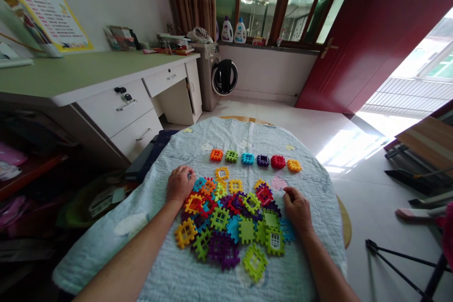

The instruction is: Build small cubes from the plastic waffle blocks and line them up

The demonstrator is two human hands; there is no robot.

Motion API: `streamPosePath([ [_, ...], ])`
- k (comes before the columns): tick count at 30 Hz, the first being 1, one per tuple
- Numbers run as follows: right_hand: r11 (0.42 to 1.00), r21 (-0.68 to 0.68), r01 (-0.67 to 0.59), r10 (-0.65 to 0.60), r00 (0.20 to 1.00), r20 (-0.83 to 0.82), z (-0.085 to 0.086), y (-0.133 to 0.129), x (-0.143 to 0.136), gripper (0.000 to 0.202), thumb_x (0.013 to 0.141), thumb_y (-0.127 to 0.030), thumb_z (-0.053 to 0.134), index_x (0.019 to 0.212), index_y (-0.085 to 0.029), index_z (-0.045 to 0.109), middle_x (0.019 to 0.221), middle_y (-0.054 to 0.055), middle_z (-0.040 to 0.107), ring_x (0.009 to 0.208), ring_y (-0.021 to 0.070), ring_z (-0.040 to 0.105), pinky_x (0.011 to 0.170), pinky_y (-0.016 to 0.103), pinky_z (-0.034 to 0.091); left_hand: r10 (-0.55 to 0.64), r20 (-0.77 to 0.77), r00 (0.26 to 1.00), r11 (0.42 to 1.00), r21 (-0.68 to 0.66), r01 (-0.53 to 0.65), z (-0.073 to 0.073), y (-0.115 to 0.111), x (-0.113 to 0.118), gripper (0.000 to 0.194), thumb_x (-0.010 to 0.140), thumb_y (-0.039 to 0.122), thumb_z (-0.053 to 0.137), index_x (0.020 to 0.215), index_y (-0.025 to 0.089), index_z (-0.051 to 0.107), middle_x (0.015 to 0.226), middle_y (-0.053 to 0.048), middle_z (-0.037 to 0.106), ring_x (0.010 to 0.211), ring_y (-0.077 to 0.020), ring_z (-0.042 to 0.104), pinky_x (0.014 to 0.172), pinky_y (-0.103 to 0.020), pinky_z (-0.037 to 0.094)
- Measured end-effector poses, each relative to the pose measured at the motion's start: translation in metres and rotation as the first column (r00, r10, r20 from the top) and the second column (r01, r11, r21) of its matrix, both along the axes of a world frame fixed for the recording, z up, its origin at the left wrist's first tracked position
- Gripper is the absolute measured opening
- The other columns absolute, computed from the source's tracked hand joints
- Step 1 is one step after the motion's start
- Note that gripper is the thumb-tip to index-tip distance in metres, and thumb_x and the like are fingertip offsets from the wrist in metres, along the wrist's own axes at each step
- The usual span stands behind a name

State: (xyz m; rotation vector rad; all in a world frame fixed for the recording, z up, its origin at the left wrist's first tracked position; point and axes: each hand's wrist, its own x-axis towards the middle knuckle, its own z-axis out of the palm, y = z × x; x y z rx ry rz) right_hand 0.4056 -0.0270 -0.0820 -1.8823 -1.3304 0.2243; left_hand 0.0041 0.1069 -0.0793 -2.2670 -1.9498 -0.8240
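Note:
A heap of plastic interlocking building blocks [220, 217], flat notched squares in several colours, lies on the cloth between my hands. At the heap's upper left rests my left hand [180, 184], its fingers curled in next to a blue block [199, 184]. A small dark patch shows between its thumb and finger; I cannot make out what it is. My right hand [297, 207] lies on the cloth at the heap's right edge, fingers bent inward and its fingertips partly hidden. Beyond the heap, small blocks stand in a row, from an orange one [216, 155] to a yellow one [294, 165].
A pale blue cloth [159, 264] covers the round table. To the left stands a green-topped desk [106, 73] with drawers. Farther back are a washing machine [208, 75] with its door ajar and a red door [354, 42]. Black metal legs [396, 264] stand at right.

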Motion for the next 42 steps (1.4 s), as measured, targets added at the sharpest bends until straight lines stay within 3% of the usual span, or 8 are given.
streamPosePath([
  [42, 0.997, -0.05, -0.066, 0.074, 0.981, 0.178, 0.0006, 0.0022, -0.0048, 0.022, 0.079, -0.024, 0.043, 0.085, -0.019, 0.063, 0.083, 0.006, 0.066, 0.076, 0.0188, 0.059, 0.072, 0.03, 0.043, -0.006, 0.014, 1.0, 1.0, 0.003, 0.006, 0.0023, -0.0019, 0.0005, 0.012, 0.078, 0.022, 0.05, 0.082, 0.02, 0.061, 0.097, -0.008, 0.066, 0.093, -0.0263, 0.058, 0.086, -0.038, 0.046],
])
